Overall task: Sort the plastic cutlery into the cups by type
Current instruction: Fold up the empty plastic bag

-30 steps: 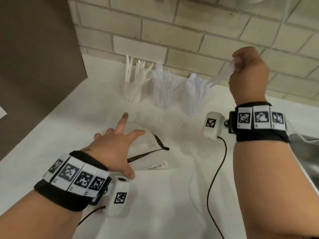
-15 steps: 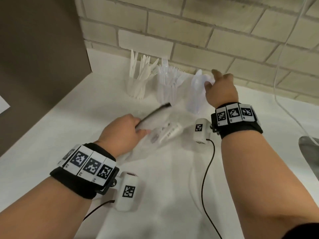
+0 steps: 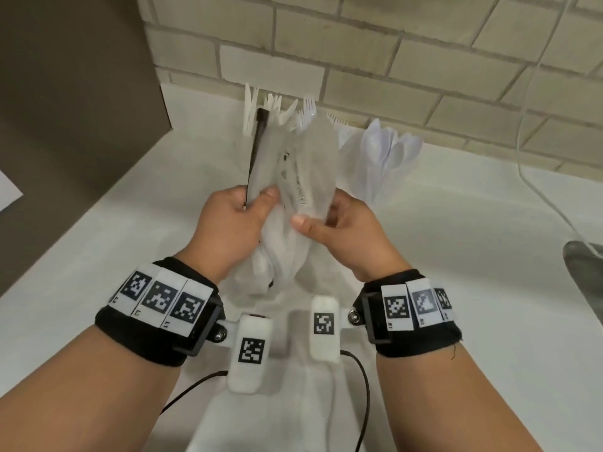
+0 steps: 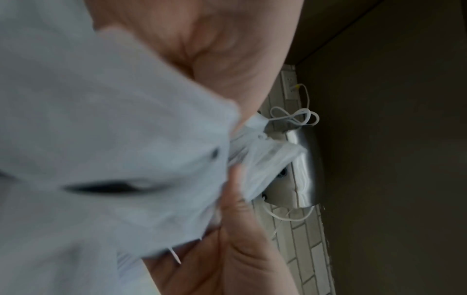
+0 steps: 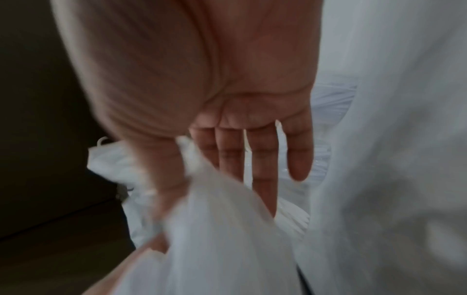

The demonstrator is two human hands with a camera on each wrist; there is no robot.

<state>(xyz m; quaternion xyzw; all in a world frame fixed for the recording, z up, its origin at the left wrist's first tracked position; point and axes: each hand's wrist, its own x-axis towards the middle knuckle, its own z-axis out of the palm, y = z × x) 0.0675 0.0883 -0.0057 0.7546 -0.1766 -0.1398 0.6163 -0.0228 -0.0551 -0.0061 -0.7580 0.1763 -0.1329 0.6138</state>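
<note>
The bag (image 3: 306, 177) is thin, clear, glossy plastic film with a black closure strip (image 3: 256, 151). The spoons (image 3: 390, 151) are translucent, shiny plastic; the knives (image 3: 249, 109) are opaque white plastic. The table (image 3: 456, 243) is smooth matt white, and the wall (image 3: 375, 50) is matt beige brick.

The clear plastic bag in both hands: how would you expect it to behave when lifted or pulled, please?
The clear plastic bag looks floppy: it creases and bunches where the left hand and right hand grip it. Probably light, since its top stands up unsupported. The thin film may slip or stretch if tugged.
</note>
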